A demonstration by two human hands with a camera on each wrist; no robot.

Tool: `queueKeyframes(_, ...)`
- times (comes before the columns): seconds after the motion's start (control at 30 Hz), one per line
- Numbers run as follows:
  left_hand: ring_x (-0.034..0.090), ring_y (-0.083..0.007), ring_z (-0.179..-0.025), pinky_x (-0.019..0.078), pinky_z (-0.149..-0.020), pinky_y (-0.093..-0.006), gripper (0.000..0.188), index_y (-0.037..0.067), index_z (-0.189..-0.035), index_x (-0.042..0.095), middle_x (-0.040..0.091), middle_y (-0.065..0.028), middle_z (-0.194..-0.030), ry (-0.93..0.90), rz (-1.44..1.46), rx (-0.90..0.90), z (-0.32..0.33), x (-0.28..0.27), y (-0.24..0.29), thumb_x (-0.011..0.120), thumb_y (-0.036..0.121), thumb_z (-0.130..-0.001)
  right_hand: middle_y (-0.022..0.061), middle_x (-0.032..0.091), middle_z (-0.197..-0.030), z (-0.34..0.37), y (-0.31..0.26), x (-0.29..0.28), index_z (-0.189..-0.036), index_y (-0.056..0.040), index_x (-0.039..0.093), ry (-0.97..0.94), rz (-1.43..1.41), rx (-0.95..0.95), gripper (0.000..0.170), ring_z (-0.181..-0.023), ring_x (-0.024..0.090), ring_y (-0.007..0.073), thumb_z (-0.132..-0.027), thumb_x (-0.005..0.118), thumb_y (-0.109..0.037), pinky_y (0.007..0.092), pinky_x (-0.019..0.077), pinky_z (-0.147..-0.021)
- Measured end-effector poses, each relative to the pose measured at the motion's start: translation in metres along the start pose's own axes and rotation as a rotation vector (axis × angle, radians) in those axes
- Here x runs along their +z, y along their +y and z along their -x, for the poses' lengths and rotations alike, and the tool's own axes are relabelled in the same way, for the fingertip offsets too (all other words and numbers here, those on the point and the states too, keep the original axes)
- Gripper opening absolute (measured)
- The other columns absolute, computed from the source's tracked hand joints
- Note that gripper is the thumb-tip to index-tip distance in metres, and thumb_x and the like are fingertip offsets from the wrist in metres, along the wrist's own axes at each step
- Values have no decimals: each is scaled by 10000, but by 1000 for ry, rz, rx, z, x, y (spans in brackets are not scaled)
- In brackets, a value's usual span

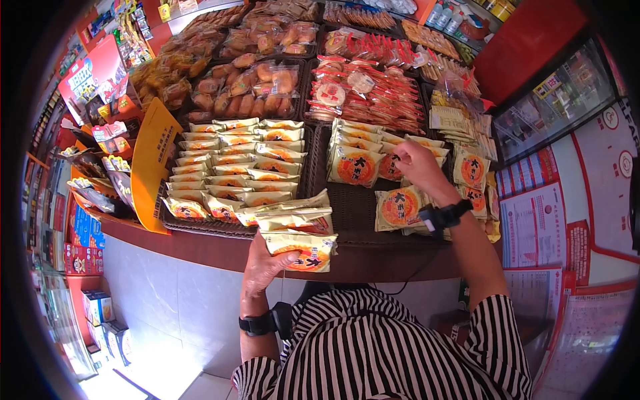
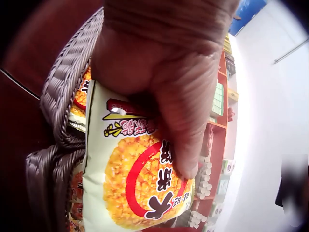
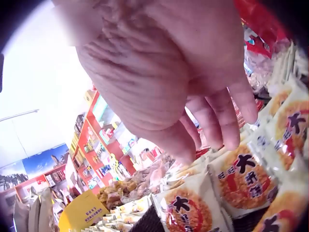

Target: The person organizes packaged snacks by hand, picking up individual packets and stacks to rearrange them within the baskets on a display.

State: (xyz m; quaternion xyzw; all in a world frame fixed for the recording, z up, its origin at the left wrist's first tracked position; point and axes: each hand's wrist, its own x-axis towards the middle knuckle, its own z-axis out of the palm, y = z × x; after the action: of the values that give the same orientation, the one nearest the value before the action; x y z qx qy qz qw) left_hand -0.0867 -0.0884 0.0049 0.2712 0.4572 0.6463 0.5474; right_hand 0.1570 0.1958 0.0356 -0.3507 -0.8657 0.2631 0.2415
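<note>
My left hand [image 1: 261,265] grips a stack of pale-wrapped rice cracker packets [image 1: 301,251] at the counter's front edge, thumb across the front one. Close up in the left wrist view, the front packet [image 2: 128,181] shows an orange cracker and a red ring. Over the right basket [image 1: 348,208], my right hand [image 1: 421,165] reaches down above upright rows of the same packets [image 1: 355,165]. In the right wrist view its fingers [image 3: 205,116] hang loosely bent, with nothing seen between them, close over the packets [image 3: 244,181].
The left basket [image 1: 233,229] holds several rows of matching packets. Behind stand trays of bagged bread [image 1: 247,93] and red-wrapped crackers [image 1: 373,100]. A yellow sign [image 1: 153,163] stands at the left, and more packets [image 1: 472,170] lie at the right.
</note>
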Motion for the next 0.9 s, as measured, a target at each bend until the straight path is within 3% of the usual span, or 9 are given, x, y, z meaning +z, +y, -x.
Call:
queueKeyframes(0.07, 567, -183, -1029, 459, -899, -332, 781, -66, -1248, 399, 577, -129, -1151, -28, 8, 11, 0, -2, -2, 827, 236, -669, 148, 576, -936, 19, -12, -29, -995, -4, 557, -224, 142, 99, 276, -874, 591, 267, -742, 647, -68, 347, 477, -763)
queueKeyframes(0.1, 570, -186, -1023, 461, -896, -330, 778, -69, -1251, 400, 577, -132, -1151, -20, 47, 33, 1, -3, -4, 818, 254, -680, 146, 589, -921, 30, 0, -32, -1019, -3, 570, -225, 169, 87, 338, -903, 586, 277, -740, 670, -165, 372, 467, -780)
queueKeyframes(0.13, 573, -190, -1018, 463, -892, -328, 775, -73, -1254, 400, 577, -136, -1151, -14, 84, 54, 0, -1, -5, 808, 272, -692, 146, 589, -921, 40, 3, -33, -1019, -3, 570, -220, 172, 93, 338, -903, 586, 277, -740, 670, -165, 372, 467, -780)
queueKeyframes(0.2, 577, -197, -1011, 464, -889, -327, 776, -73, -1257, 399, 577, -137, -1148, -25, 108, 47, -3, 6, -5, 798, 295, -702, 148, 583, -941, 55, 9, -34, -1058, -7, 567, -388, 475, -9, 447, -910, 573, 309, -713, 704, -258, 398, 453, -781)
queueKeyframes(0.23, 576, -199, -1014, 464, -890, -328, 776, -72, -1258, 398, 577, -136, -1146, -33, 113, 44, -5, 8, -5, 798, 296, -703, 139, 561, -1015, 56, 13, -31, -1081, -36, 571, -486, 522, 73, 541, -982, 522, 315, -675, 717, -364, 423, 431, -800)
queueKeyframes(0.37, 574, -199, -1020, 466, -890, -328, 783, -64, -1261, 393, 578, -134, -1141, -61, 104, 17, -11, 16, -8, 797, 306, -703, 113, 543, -1052, 65, 13, -14, -1086, -51, 579, -466, 743, 57, 587, -1065, 467, 304, -619, 750, -362, 450, 395, -827)
queueKeyframes(0.7, 568, -191, -1020, 465, -882, -320, 797, -53, -1264, 388, 571, -125, -1148, -87, 48, -20, -15, 24, -12, 802, 322, -696, 100, 600, -843, 57, 6, -9, -862, -53, 647, -503, 688, 37, 334, -891, 547, 304, -646, 713, -299, 428, 443, -709)
queueKeyframes(0.77, 565, -188, -1020, 461, -883, -317, 798, -51, -1263, 390, 573, -121, -1143, -80, 43, -8, -17, 25, -13, 802, 329, -695, 102, 597, -778, 56, 11, -12, -860, -72, 638, -496, 444, 66, 317, -790, 581, 300, -650, 710, -298, 410, 455, -654)
queueKeyframes(0.9, 565, -185, -1016, 458, -886, -315, 791, -51, -1255, 399, 577, -118, -1134, -72, 42, -11, -17, 24, -13, 802, 334, -694, 128, 585, -755, 33, -5, -55, -871, -64, 616, -413, 288, 87, 253, -737, 586, 299, -699, 687, -236, 403, 448, -642)
